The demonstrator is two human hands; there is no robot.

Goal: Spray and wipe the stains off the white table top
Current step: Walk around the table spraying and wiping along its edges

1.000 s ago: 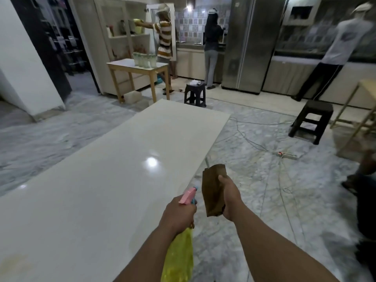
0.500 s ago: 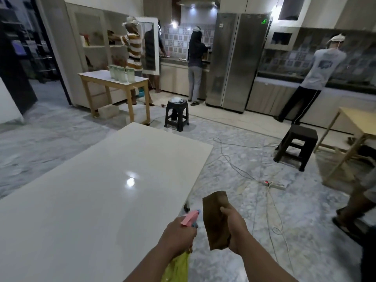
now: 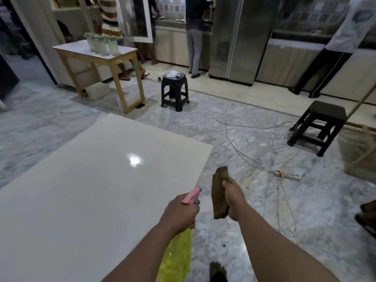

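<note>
Head view, spraying stage. The left hand (image 3: 180, 210) is wrapped around the neck of a translucent yellow plastic spray bottle with a pink trigger head (image 3: 177, 253); its fingers are hidden under the knuckles, so whether one lies on the trigger cannot be told. The pink nozzle (image 3: 192, 195) points toward 11 o'clock, just past the near right edge of the glossy white rectangular counter (image 3: 91, 190). At 3 o'clock of the bottle, and apart from it, the right hand (image 3: 234, 197) pinches a folded brown cloth (image 3: 218, 192) that hangs upright over the grey marble floor (image 3: 254, 210), off the counter. The counter runs from 7 o'clock to 12 o'clock of the hands, a ceiling-light glare (image 3: 135, 159) near its far half; no stain can be made out on the part in view, so the marks probably sit nearer the person or are too faint to see here. To do this step well, the nozzle should probably be carried inward over the surface and tilted down, so the mist lands on the top and not on the floor, with the cloth held back until the liquid has wetted the marks. Farther out, a white power strip (image 3: 286, 175) and its cables lie on the floor at 2 o'clock; overspray there seems the chief hazard.
</note>
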